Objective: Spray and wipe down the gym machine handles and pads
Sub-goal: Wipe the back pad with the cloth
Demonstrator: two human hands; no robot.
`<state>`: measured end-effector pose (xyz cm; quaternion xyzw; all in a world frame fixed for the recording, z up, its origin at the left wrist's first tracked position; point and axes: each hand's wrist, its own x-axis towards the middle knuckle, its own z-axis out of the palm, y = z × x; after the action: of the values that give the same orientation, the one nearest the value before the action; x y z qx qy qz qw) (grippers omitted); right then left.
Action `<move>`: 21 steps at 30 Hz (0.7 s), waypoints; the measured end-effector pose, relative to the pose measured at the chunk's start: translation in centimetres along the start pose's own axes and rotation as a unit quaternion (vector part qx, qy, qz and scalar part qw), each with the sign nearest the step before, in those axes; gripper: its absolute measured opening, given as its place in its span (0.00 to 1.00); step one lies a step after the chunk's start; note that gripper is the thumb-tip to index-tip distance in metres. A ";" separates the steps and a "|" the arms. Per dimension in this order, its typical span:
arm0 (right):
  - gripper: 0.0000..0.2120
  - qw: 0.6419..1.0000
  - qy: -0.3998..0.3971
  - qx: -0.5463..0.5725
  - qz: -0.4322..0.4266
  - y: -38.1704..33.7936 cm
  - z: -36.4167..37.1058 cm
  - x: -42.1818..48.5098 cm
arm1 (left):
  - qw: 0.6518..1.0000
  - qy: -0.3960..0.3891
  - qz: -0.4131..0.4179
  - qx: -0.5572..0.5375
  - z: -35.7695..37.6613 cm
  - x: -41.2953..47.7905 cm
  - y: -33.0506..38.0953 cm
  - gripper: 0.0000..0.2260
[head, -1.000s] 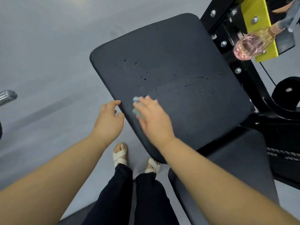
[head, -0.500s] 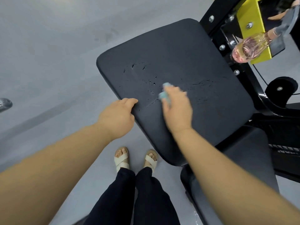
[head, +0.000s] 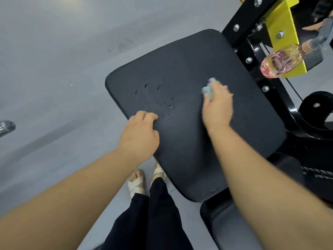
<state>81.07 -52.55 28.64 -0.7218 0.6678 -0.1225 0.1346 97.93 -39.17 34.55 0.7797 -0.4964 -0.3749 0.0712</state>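
Observation:
A large black pad (head: pixel 180 65) of the gym machine fills the middle of the view, with small cracks and wet spots on its left part. My right hand (head: pixel 217 105) presses a light blue cloth (head: pixel 208 90) onto the pad near its centre right, fingers curled over the cloth. My left hand (head: pixel 140 134) grips the pad's left edge, fingers bent over the rim. A clear spray bottle with pink liquid (head: pixel 281 62) hangs on the yellow and black frame at the upper right.
The yellow bracket (head: pixel 278 20) and black bolted frame (head: pixel 252 51) stand right of the pad. A second black pad (head: pixel 234 224) lies below it. A chrome bar end (head: pixel 6 127) juts in at the far left. Grey floor (head: pixel 54 60) spreads left; my sandalled feet (head: pixel 137 183) stand beneath.
My right hand has swept the cloth up and to the right across the pad. My left hand has kept hold of the left edge.

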 end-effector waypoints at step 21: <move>0.20 0.941 -0.125 0.007 -0.314 2.2 -0.5 -2.1 | 0.990 0.019 -0.063 0.127 1.7 8.1 8.5 0.20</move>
<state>78.66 -50.60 28.28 -0.9033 0.3844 -0.0719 0.1762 92.53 -49.65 33.34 0.8194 -0.4879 -0.2978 -0.0425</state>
